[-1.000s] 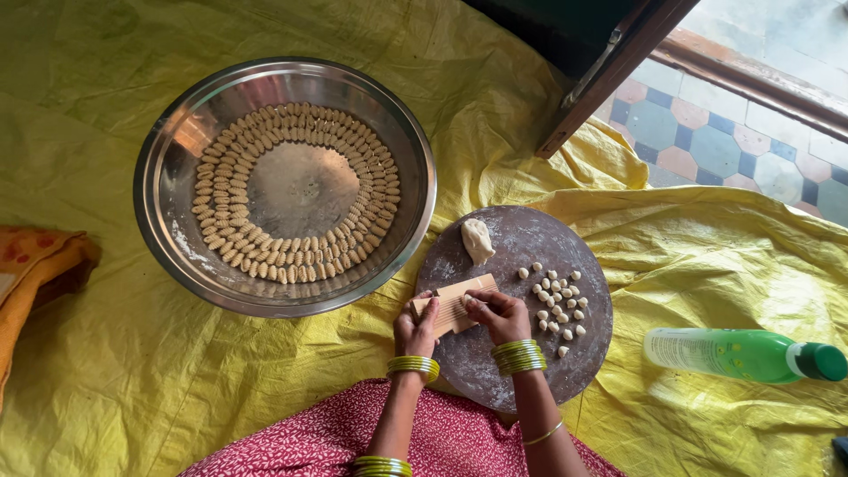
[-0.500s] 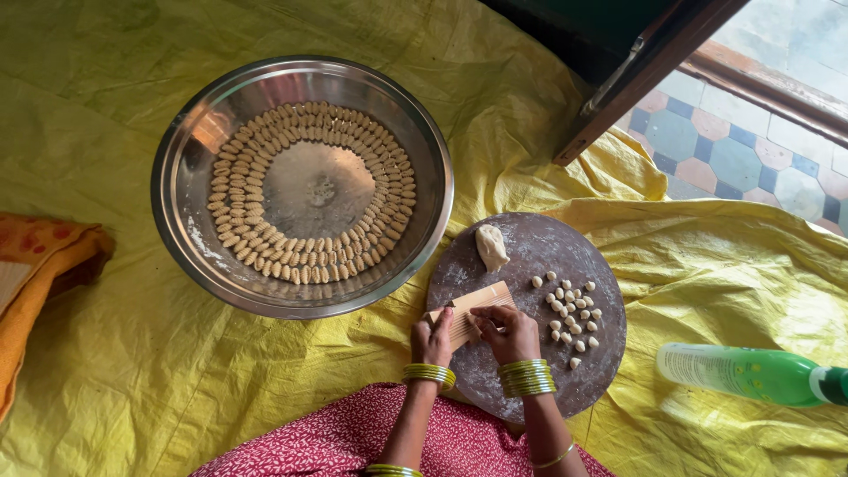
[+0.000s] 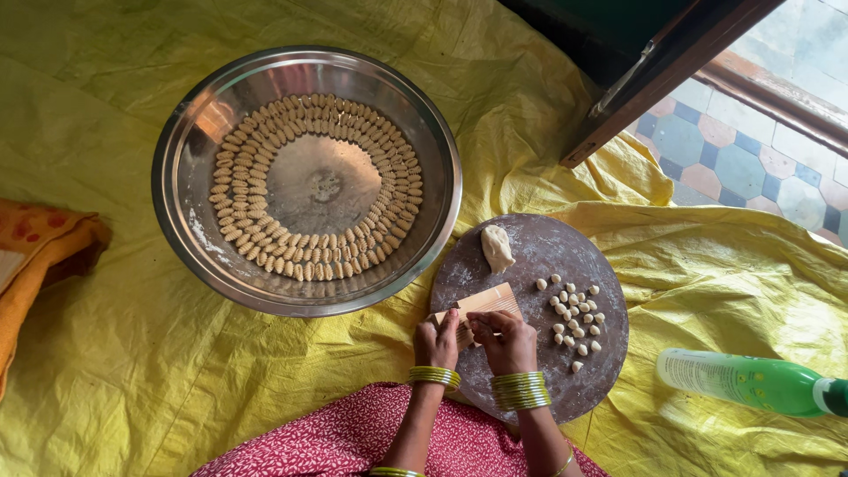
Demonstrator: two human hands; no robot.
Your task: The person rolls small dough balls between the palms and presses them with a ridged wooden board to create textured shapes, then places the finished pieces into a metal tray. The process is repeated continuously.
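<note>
A small ridged wooden board [image 3: 484, 305] lies on a round dark board [image 3: 552, 243] dusted with flour. My left hand [image 3: 436, 343] grips its near left corner. My right hand [image 3: 503, 340] presses with its fingers on the ridged board's near edge; whatever is under the fingers is hidden. Several small dough balls [image 3: 574, 318] lie to the right of my hands. A lump of dough [image 3: 496, 247] sits at the far side of the round board. A big steel bowl [image 3: 181, 168] to the left holds rings of several ridged dough shells [image 3: 256, 238].
A yellow sheet [image 3: 132, 353] covers the floor. A green plastic bottle [image 3: 751, 382] lies on its side at the right. An orange cloth [image 3: 35, 247] sits at the left edge. A dark wooden door frame [image 3: 654, 79] and patterned tiles [image 3: 760, 168] are at the top right.
The view has shifted, so everything sits further right and lower in the picture. My hands stay on the ridged board with small finger movements.
</note>
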